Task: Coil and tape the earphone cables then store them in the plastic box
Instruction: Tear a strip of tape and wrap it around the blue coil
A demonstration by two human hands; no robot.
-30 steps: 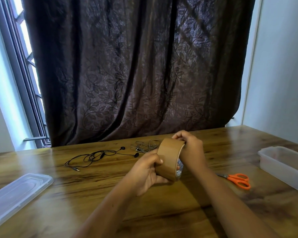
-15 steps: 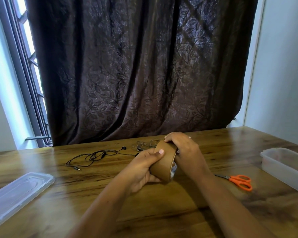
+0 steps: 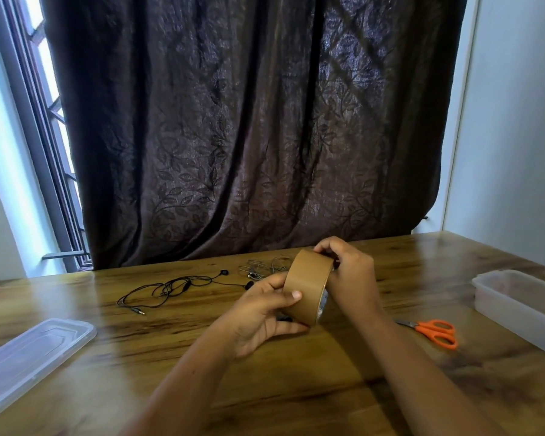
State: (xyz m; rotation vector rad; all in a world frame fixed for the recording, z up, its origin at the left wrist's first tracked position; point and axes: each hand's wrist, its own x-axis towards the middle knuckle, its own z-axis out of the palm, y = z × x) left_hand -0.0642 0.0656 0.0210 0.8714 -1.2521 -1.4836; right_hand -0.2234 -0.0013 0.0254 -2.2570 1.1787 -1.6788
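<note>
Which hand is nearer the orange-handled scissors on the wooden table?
Right. The right hand grips the brown tape roll on the side facing the orange-handled scissors; the left hand holds the roll's far side, farther from them.

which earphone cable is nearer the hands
The pale cable, bunched just behind the tape roll. The black one lies further left, with its jack pointing toward the lid.
</note>
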